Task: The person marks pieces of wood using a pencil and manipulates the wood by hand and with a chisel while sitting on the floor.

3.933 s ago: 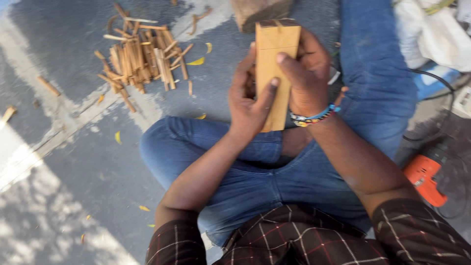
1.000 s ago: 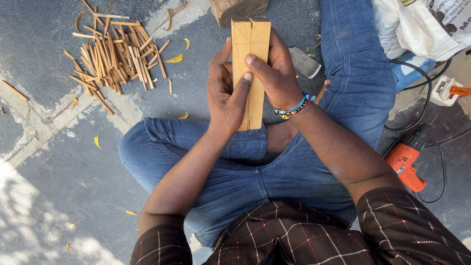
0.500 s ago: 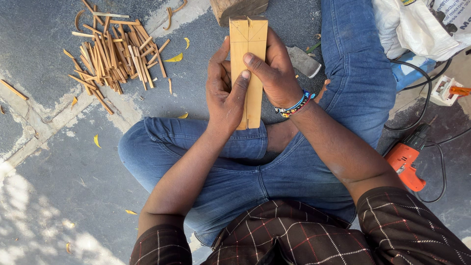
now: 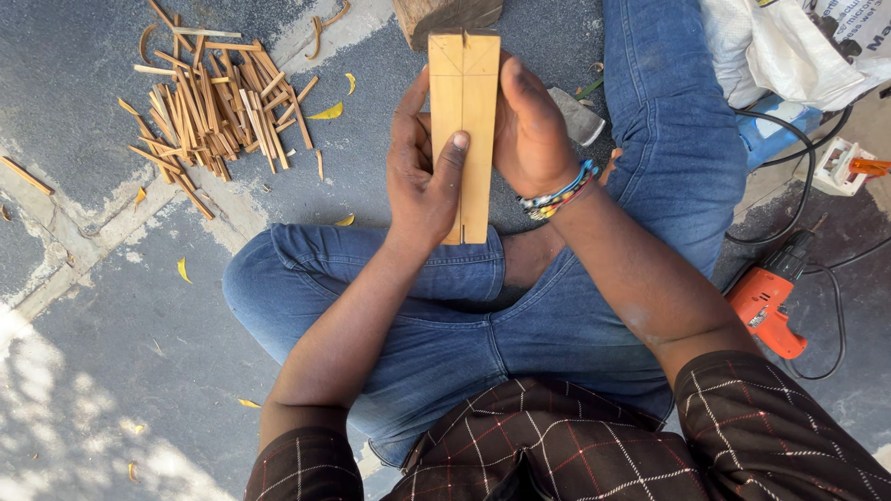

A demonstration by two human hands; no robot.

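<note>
I hold a pale split bamboo slab (image 4: pixel 464 121) upright over my crossed legs in blue jeans. It is made of two flat halves side by side, with pencil lines near the top. My left hand (image 4: pixel 422 176) grips its left side, the thumb lying across the front face. My right hand (image 4: pixel 531 125), with a beaded bracelet at the wrist, clasps the right edge from behind.
A heap of thin bamboo strips (image 4: pixel 213 107) lies on the grey concrete at the upper left. A wooden block (image 4: pixel 445 14) sits just beyond the slab. An orange power drill (image 4: pixel 766 301) with cables lies at the right, near white bags (image 4: pixel 789 46).
My right thumb has slid off the slab's front face to its right edge. The slab and my left hand have stayed in place.
</note>
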